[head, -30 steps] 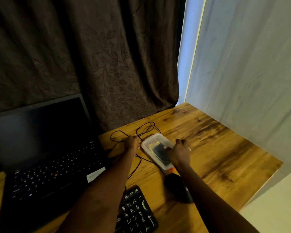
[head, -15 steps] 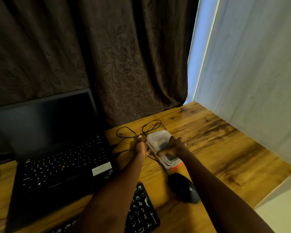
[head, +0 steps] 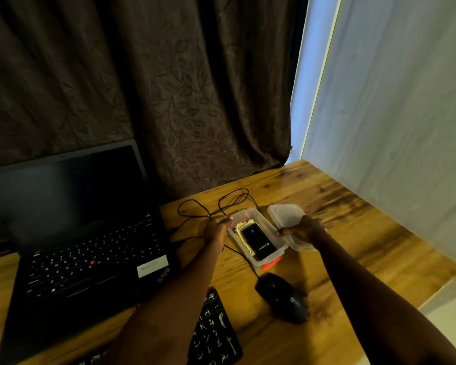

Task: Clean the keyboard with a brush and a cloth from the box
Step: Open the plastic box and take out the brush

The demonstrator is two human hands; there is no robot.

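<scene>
A clear plastic box (head: pixel 262 223) stands open on the wooden desk (head: pixel 353 233), with a dark pouch (head: pixel 258 241) and a pale toothed item inside; an orange clip shows at its near end. My left hand (head: pixel 217 229) grips the box's left wall. My right hand (head: pixel 302 229) holds the clear lid (head: pixel 284 214) just right of the box, tilted. A black external keyboard (head: pixel 213 335) lies at the desk's near edge, partly under my left forearm. No brush or cloth can be made out.
An open black laptop (head: pixel 84 246) sits at the left. A black wired mouse (head: pixel 282 299) lies near the box, its cable (head: pixel 221 204) looping behind. A brown curtain hangs behind the desk and a white wall borders the right.
My right hand has lifted the lid off the box and carried it to the right, exposing the contents. My left hand stays on the box's left side.
</scene>
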